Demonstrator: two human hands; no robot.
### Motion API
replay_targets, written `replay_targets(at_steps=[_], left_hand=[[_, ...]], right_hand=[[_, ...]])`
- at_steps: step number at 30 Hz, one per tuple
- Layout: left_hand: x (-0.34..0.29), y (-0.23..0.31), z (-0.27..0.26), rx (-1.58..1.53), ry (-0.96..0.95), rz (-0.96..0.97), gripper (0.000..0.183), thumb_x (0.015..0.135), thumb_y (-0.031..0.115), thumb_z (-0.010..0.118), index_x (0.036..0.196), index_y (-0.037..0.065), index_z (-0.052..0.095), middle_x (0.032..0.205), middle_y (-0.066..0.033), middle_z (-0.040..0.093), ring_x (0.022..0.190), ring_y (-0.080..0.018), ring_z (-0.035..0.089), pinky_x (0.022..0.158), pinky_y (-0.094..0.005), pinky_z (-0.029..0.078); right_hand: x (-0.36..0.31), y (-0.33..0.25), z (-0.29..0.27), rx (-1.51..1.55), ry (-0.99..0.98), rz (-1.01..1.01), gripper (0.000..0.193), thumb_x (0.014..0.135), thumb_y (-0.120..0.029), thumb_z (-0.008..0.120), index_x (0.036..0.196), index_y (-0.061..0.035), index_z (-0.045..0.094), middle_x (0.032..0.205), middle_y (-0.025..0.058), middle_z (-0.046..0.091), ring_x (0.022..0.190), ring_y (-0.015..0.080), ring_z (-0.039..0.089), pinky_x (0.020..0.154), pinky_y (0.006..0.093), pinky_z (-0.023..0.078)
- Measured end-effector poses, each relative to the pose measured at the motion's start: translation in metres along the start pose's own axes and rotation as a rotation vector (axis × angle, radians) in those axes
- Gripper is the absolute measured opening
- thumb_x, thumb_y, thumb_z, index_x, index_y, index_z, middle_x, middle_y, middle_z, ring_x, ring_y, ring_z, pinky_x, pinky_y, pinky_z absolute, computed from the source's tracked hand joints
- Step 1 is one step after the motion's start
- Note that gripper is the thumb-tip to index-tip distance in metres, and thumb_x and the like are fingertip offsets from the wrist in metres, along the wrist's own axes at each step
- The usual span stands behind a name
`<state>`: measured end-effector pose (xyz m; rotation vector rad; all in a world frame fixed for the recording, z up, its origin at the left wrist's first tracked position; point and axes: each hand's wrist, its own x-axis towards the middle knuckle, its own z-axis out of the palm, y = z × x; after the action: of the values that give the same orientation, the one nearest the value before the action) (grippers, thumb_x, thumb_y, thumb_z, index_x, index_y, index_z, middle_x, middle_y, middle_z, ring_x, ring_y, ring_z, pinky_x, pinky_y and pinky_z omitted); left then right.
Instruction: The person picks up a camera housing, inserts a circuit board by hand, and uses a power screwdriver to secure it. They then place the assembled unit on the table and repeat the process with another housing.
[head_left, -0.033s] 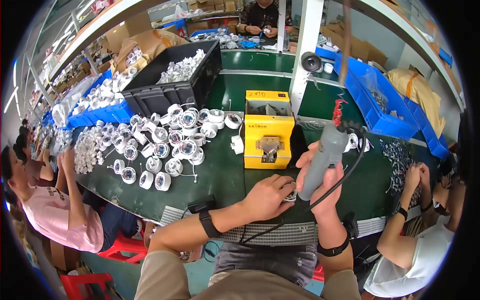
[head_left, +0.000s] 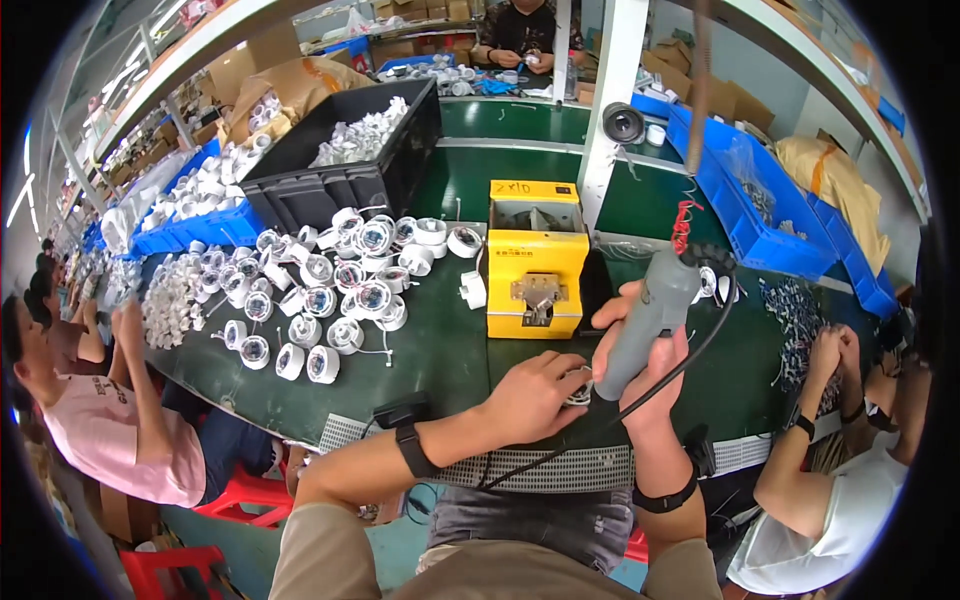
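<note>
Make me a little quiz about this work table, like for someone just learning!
1. True or false: the right hand holds a grey screwdriver upright.
2. What colour is the box just beyond the hands? A) red B) yellow C) white
3. What does the left hand press on the green table?

Key:
1. True.
2. B.
3. A small part, mostly hidden under the fingers; what kind cannot be told. Similar-looking white round housings lie heaped to the left.
</note>
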<state>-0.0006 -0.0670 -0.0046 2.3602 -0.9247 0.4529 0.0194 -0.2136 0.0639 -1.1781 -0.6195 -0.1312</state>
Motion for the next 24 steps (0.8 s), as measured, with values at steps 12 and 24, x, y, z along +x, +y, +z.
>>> replay_targets(at_steps=[12, 24], left_hand=[[-0.005, -0.012, -0.009, -0.226, 0.016, -0.188, 0.037, 0.065, 0.015, 0.079, 0.091, 0.005, 0.055, 0.108, -0.0098, 0.060, 0.094, -0.0298, 0.058, 0.079, -0.0381, 0.050], [-0.006, -0.011, -0.007, -0.238, 0.039, -0.198, 0.037, 0.063, 0.014, 0.079, 0.090, 0.005, 0.056, 0.107, -0.0091, 0.060, 0.091, -0.0293, 0.058, 0.075, -0.0378, 0.051]], right_hand=[[0.008, 0.014, 0.005, -0.055, 0.159, 0.054, 0.055, 0.079, -0.033, 0.072, 0.111, -0.0002, 0.041, 0.087, 0.0168, 0.056, 0.052, 0.0155, 0.056, 0.048, 0.0282, 0.047], [0.008, 0.021, 0.005, 0.002, 0.166, 0.110, 0.053, 0.079, -0.032, 0.072, 0.111, -0.0031, 0.042, 0.082, 0.0138, 0.055, 0.051, 0.0174, 0.056, 0.047, 0.0296, 0.048]])
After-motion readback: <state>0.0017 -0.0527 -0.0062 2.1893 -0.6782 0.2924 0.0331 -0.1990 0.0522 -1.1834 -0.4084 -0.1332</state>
